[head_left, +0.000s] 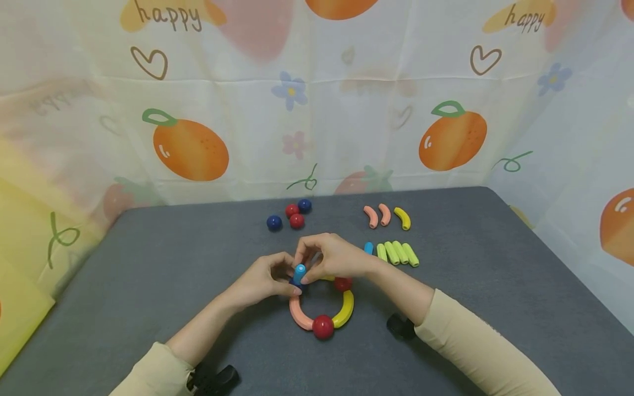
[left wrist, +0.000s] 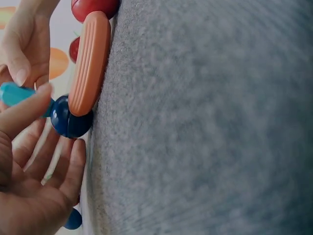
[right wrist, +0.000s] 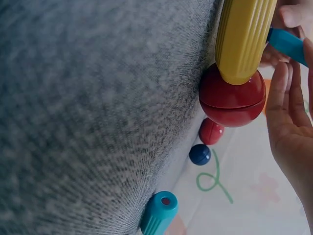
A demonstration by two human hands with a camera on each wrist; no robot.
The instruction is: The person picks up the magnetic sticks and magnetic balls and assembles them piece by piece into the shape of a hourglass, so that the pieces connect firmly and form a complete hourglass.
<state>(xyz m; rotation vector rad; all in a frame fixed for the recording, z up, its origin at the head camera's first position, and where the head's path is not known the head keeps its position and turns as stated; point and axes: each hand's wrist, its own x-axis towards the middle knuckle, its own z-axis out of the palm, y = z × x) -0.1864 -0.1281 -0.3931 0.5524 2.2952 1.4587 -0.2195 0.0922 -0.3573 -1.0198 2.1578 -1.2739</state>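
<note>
A ring of toy pieces lies in front of me in the head view: a pink curved bar (head_left: 299,313), a red ball (head_left: 323,326), a yellow curved bar (head_left: 345,309), another red ball (head_left: 343,284) and a dark blue ball (left wrist: 68,120). From that blue ball a light blue stick (head_left: 299,271) rises nearly upright. My left hand (head_left: 260,281) holds the blue ball at its side, thumb near the stick's base. With thumb and fingers, my right hand (head_left: 334,257) pinches the stick. Hands hide part of the ring's far side.
Behind the hands sit loose blue balls (head_left: 274,223) and red balls (head_left: 296,221). Farther right lie pink curved bars (head_left: 370,216) and a yellow one (head_left: 403,218). Several green sticks (head_left: 398,252) and a blue stick (head_left: 369,248) lie before them. A patterned cloth (head_left: 317,137) hangs behind the grey table.
</note>
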